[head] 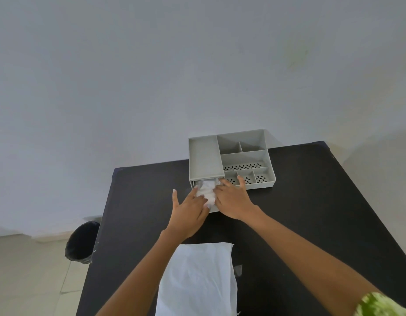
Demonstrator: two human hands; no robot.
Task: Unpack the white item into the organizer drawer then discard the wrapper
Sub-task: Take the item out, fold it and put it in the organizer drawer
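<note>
Midway through stowing: both hands pressing a crumpled white item (205, 190) into the pulled-out drawer (213, 209) at the front left of the grey organizer (229, 159). Left hand (190, 210) spread flat, fingers apart, resting on the item's near left side; right hand (231, 199) laid over its right edge, fingers reaching toward the drawer mouth. Neither clamped, more pushing and tucking. Item partly inside, partly bulging above the drawer rim; soft, wrinkled, possibly glossy in places, so hard to tell whether any wrapper remains on it. Organizer of rigid matte plastic, boxy, with open compartments and perforated floors. Flat white sheet (197, 281) lying on the black tabletop (311, 201) near the body, likely the wrapper. Probably next: seat the item fully, close the drawer, then carry the sheet to the black-lined bin (82, 242) on the floor at left.
</note>
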